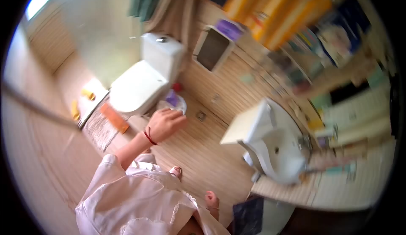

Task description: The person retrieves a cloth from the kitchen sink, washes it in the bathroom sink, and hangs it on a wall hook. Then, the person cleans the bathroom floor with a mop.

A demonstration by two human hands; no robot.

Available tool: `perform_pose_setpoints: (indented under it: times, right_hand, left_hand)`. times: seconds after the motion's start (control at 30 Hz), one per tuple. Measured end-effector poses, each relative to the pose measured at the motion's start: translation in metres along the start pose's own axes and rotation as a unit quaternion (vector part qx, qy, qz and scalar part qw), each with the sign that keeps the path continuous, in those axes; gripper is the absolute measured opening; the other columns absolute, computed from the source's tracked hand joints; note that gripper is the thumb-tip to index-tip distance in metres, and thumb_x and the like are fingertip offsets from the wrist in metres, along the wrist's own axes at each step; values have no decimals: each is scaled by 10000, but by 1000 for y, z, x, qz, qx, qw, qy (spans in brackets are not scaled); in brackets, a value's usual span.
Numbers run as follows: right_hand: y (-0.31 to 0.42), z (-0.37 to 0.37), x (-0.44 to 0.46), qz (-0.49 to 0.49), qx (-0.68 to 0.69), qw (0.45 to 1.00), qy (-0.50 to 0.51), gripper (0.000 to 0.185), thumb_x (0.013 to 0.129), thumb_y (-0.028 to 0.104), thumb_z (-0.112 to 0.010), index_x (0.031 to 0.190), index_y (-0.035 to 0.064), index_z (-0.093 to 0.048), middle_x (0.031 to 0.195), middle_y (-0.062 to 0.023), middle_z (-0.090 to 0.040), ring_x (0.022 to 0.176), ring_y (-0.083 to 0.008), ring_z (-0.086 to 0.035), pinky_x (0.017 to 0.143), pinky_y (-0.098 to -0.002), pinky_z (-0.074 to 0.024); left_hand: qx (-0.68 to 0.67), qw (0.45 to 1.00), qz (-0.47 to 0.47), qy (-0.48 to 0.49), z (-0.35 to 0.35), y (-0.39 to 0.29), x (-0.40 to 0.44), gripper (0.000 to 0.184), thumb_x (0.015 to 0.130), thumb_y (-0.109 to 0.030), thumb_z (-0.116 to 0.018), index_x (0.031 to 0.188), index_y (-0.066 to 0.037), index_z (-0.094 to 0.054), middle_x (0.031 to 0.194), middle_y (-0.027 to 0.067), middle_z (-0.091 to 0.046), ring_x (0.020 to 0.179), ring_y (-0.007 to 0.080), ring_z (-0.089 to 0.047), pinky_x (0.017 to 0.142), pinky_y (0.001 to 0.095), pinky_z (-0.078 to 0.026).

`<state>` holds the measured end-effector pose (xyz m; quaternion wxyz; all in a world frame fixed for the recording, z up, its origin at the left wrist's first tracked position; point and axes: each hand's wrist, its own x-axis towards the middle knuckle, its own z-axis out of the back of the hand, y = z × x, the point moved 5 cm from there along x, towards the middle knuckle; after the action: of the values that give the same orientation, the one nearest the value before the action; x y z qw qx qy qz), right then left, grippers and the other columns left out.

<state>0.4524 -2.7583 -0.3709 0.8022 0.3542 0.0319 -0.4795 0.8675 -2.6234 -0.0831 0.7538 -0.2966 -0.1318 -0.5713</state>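
My left hand (165, 124), with a red cord on its wrist, is stretched out in front of me over the floor. Its back faces me and the fingers are curled in; whatever they hold, if anything, is hidden. Just beyond it are a small bin (182, 104) with a purple item (172, 97) and the white toilet (137, 87), its lid down. Low by my pink dress (135, 197) hangs my right hand (212, 199), fingers curled, a thin bracelet on the wrist. Nothing shows in it, and it touches no object that I can see.
A white washbasin (281, 154) stands to the right. Blurred shelves (313, 65) and a yellow striped towel (279, 13) are beyond it. An orange item (114, 118) lies on the mat (100, 127) at left, near yellow slippers (88, 93). A drain (201, 115) is set in the floor.
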Motion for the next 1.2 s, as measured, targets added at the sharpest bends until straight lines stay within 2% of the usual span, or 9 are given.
perform_pose_setpoints:
  times: [0.17,0.33,0.47,0.67,0.8,0.9,0.97,1.03,1.2]
  right_hand:
    - [118,38,163,153,-47,984,82,206,738,145,-589,931,74,-606,693,-45,-626,619,-110,-578,570,-252,-464]
    - [367,-23,284,290,214,892,273,165,866,167,-486,955,53,-565,707,-14,-599,599,-68,-548,495,-177,-418]
    - [618,-83,336,368,204,826,375,251,878,258,-463,958,49,-577,712,-6,-599,613,-71,-555,535,-199,-442]
    - [943,-179,476,217,505,749,370,314,849,297,-491,1026,38,-505,912,-84,-593,828,-194,-575,727,-346,-490]
    - [1034,-228,603,74,629,737,236,932,640,568,-641,1259,5,-229,1318,-118,-248,1192,-305,-331,637,-331,-437]
    - [1053,-230,629,21,609,780,144,792,671,552,-621,1201,37,-336,1124,-122,-482,922,-284,-532,538,-342,-427]
    - [1076,-227,663,141,685,704,123,531,772,439,-568,1085,26,-450,991,-114,-545,770,-264,-556,577,-401,-465]
    - [1089,-185,635,206,654,728,-2,325,834,304,-513,999,25,-507,1003,-123,-538,796,-252,-555,684,-402,-481]
    - [1197,-75,501,378,545,698,270,186,849,213,-490,963,70,-523,914,-59,-578,887,-193,-529,787,-340,-445]
  left_hand:
    - [119,941,304,-94,75,71,-106,115,641,-43,-562,694,-79,-467,646,56,-467,577,238,-518,523,334,-416]
    - [192,895,379,-139,103,129,-150,126,629,0,-546,651,-66,-441,615,68,-438,525,237,-487,474,320,-386]
    - [177,873,426,-161,107,216,-168,133,623,12,-533,630,-70,-429,610,64,-446,498,238,-482,450,322,-379]
    - [164,855,477,-119,98,368,-195,112,647,-31,-544,622,-76,-444,607,80,-448,507,256,-488,466,347,-386]
    - [128,826,540,-97,90,415,-219,101,649,-25,-538,606,-67,-457,591,93,-461,513,278,-490,465,361,-391]
    - [149,797,579,-87,83,435,-243,94,654,-28,-539,608,-67,-467,594,96,-465,514,281,-494,466,367,-394]
    - [128,795,588,-79,81,442,-246,89,653,-28,-541,618,-68,-470,605,97,-473,521,286,-502,466,369,-399]
    - [95,797,592,-73,81,456,-240,90,647,-23,-544,623,-70,-471,609,98,-476,524,287,-505,467,368,-403]
    - [43,828,552,-86,95,496,-196,123,650,-19,-576,627,-65,-464,605,88,-476,514,267,-501,462,345,-398]
